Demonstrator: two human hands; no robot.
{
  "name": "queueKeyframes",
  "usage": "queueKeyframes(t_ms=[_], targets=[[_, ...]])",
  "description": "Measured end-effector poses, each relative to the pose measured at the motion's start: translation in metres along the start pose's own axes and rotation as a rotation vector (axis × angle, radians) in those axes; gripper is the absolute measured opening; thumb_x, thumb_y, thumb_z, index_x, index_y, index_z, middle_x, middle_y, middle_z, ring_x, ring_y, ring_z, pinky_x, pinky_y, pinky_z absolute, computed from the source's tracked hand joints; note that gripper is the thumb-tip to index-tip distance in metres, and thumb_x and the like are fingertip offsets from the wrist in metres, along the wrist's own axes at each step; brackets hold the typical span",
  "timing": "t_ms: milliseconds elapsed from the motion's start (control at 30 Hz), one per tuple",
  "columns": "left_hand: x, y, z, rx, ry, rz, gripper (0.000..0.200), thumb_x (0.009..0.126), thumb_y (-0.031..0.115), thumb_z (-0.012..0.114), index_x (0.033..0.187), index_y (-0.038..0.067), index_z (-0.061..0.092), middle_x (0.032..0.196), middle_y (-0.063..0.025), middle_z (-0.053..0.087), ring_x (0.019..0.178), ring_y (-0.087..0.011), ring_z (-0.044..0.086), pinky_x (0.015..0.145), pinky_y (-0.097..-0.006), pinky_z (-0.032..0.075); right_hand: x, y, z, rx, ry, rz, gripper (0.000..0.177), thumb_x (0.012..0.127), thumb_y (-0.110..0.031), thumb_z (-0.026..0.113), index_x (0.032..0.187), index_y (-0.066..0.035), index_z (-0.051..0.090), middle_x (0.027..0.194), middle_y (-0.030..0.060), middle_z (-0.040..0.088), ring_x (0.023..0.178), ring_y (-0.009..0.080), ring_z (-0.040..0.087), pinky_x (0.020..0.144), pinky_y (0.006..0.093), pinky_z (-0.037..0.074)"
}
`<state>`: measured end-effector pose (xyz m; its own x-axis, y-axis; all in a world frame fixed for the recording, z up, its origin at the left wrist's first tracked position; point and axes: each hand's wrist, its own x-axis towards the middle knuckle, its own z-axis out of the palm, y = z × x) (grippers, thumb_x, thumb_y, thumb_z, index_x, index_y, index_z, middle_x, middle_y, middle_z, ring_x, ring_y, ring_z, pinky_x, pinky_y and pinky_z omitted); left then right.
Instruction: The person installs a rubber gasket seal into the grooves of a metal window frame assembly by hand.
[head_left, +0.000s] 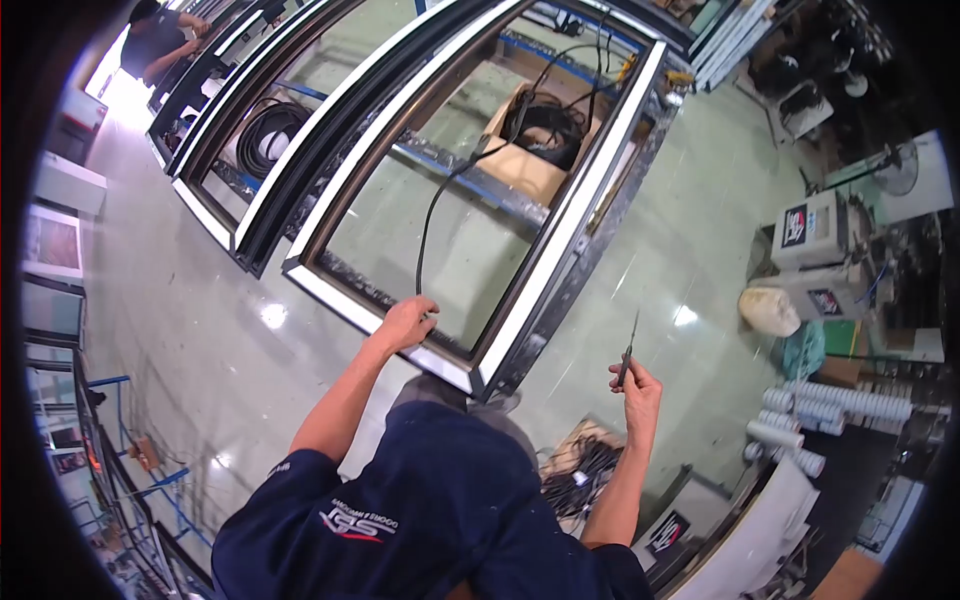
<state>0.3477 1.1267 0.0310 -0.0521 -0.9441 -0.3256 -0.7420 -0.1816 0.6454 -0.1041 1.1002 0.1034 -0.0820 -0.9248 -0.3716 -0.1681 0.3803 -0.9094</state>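
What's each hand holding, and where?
Left hand grips the black rubber strip near its lower end; right hand holds a thin tool by its handle, tip up.

The left hand (405,322) holds the cord (428,220) on the near rail of the window frame (585,195); the box (535,175) lies behind; the right hand (638,388), holding a tool (630,345), is right of it.

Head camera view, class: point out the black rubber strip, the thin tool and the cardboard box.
black rubber strip (426,228): head view, the stretch above the left hand (405,322).
thin tool (632,340): head view, its shaft above the right hand (638,390).
cardboard box (528,175): head view, its bare front side.
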Motion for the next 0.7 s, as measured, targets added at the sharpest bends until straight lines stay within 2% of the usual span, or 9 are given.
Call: queueKeyframes(t_ms=[200, 267, 333, 400, 467, 533, 600, 667, 700], targets=[[0.007, 0.021, 0.034, -0.133, 0.134, 0.077, 0.028, 0.084, 0.015, 0.067, 0.108, 0.000, 0.068, 0.109, -0.0192, 0.066, 0.106, -0.0396, 0.063, 0.091, -0.0461, 0.050, 0.087, -0.062, -0.021, -0.057, 0.180, -0.100, 0.028, 0.094, -0.018, 0.067, 0.108, 0.006, 0.069, 0.091, 0.0092, 0.075, 0.075, 0.0078, 0.062, 0.067, 0.0236, 0.049], [0.002, 0.030, 0.046, -0.146, 0.149, 0.112, 0.027, 0.081, 0.013, 0.069, 0.105, 0.001, 0.068, 0.106, -0.0182, 0.067, 0.112, -0.0392, 0.060, 0.096, -0.0470, 0.046, 0.136, -0.082, -0.027, -0.146, 0.199, -0.126, 0.032, 0.093, -0.021, 0.068, 0.107, 0.007, 0.070, 0.089, 0.0076, 0.075, 0.080, 0.0114, 0.063, 0.076, 0.0280, 0.049], [-0.007, 0.051, 0.048, -0.053, 0.285, 0.208, 0.023, 0.079, 0.010, 0.070, 0.101, 0.002, 0.068, 0.108, -0.0165, 0.066, 0.122, -0.0386, 0.055, 0.106, -0.0527, 0.039, 0.198, -0.103, -0.036, -0.174, 0.225, -0.157, 0.034, 0.092, -0.023, 0.068, 0.106, 0.007, 0.071, 0.089, 0.0067, 0.075, 0.082, 0.0139, 0.064, 0.080, 0.0300, 0.049], [-0.013, 0.064, 0.057, -0.024, 0.425, 0.102, 0.023, 0.078, 0.009, 0.070, 0.100, 0.004, 0.068, 0.114, -0.0151, 0.063, 0.130, -0.0401, 0.048, 0.113, -0.0616, 0.028, 0.268, -0.134, -0.043, -0.380, 0.245, -0.284, 0.035, 0.088, -0.027, 0.071, 0.102, 0.006, 0.075, 0.087, 0.0106, 0.076, 0.082, 0.0178, 0.068, 0.081, 0.0323, 0.051], [-0.012, 0.068, 0.065, 0.034, 0.541, 0.017, 0.026, 0.077, 0.007, 0.069, 0.102, 0.004, 0.067, 0.120, -0.0163, 0.060, 0.133, -0.0425, 0.044, 0.114, -0.0664, 0.024, 0.350, -0.161, -0.046, -0.736, 0.346, -0.344, 0.034, 0.084, -0.030, 0.074, 0.098, 0.001, 0.077, 0.084, 0.0167, 0.075, 0.081, 0.0251, 0.072, 0.078, 0.0370, 0.053], [-0.006, 0.075, 0.068, 0.130, 0.625, -0.058, 0.032, 0.073, 0.004, 0.069, 0.104, 0.004, 0.065, 0.122, -0.0185, 0.059, 0.136, -0.0437, 0.042, 0.115, -0.0673, 0.024, 0.448, -0.177, -0.052, -0.910, 0.397, -0.440, 0.035, 0.082, -0.034, 0.076, 0.095, -0.002, 0.078, 0.083, 0.0197, 0.074, 0.079, 0.0278, 0.073, 0.074, 0.0391, 0.054], [0.004, 0.085, 0.066, 0.215, 0.724, -0.184, 0.036, 0.072, 0.003, 0.068, 0.108, 0.002, 0.062, 0.131, -0.0200, 0.054, 0.137, -0.0455, 0.040, 0.116, -0.0668, 0.021, 0.520, -0.214, -0.043, -0.986, 0.410, -0.426, 0.032, 0.081, -0.032, 0.077, 0.094, -0.003, 0.078, 0.085, 0.0204, 0.074, 0.082, 0.0335, 0.073, 0.076, 0.0422, 0.055], [0.010, 0.084, 0.071, 0.310, 0.950, -0.291, 0.050, 0.075, 0.002, 0.064, 0.124, 0.001, 0.055, 0.145, -0.0245, 0.045, 0.141, -0.0469, 0.035, 0.118, -0.0613, 0.020, 0.593, -0.238, -0.037, -1.103, 0.430, -0.463, 0.030, 0.078, -0.031, 0.079, 0.092, -0.005, 0.079, 0.085, 0.0204, 0.074, 0.083, 0.0361, 0.073, 0.076, 0.0451, 0.056], [0.012, 0.084, 0.074, 0.313, 0.989, -0.472, 0.054, 0.078, 0.003, 0.065, 0.130, 0.000, 0.052, 0.148, -0.0266, 0.041, 0.141, -0.0476, 0.034, 0.118, -0.0584, 0.021, 0.621, -0.245, -0.034, -1.150, 0.407, -0.472, 0.028, 0.079, -0.030, 0.077, 0.091, -0.005, 0.079, 0.086, 0.0200, 0.074, 0.084, 0.0361, 0.073, 0.077, 0.0459, 0.056]])
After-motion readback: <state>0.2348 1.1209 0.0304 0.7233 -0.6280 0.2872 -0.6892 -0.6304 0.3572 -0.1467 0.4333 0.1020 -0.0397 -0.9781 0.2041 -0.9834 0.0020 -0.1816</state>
